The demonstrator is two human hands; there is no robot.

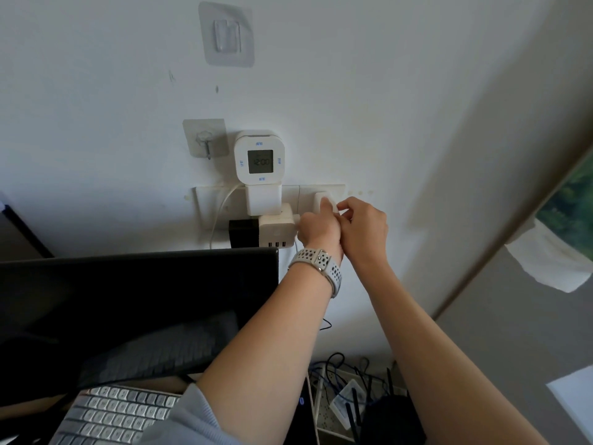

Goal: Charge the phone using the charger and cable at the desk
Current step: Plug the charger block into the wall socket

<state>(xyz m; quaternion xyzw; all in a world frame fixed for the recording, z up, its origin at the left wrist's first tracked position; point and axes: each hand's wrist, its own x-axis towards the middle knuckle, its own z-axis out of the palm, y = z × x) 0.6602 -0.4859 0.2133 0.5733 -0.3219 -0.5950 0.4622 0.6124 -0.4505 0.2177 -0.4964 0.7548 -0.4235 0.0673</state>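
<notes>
Against the white wall (385, 91), right of the clock (259, 157), I see my left hand (317, 228) and right hand (364, 231) together pinching a white charger (324, 200) at the socket plate (308, 195) above the dark monitor (138, 303).

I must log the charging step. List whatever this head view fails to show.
- Charger: mostly covered by both hands; whether its prongs are seated is hidden.
- Left hand and right hand: the grip is unclear, fingers overlap.
- Phone: not in view.
- Clock: digits too blurred.
</notes>
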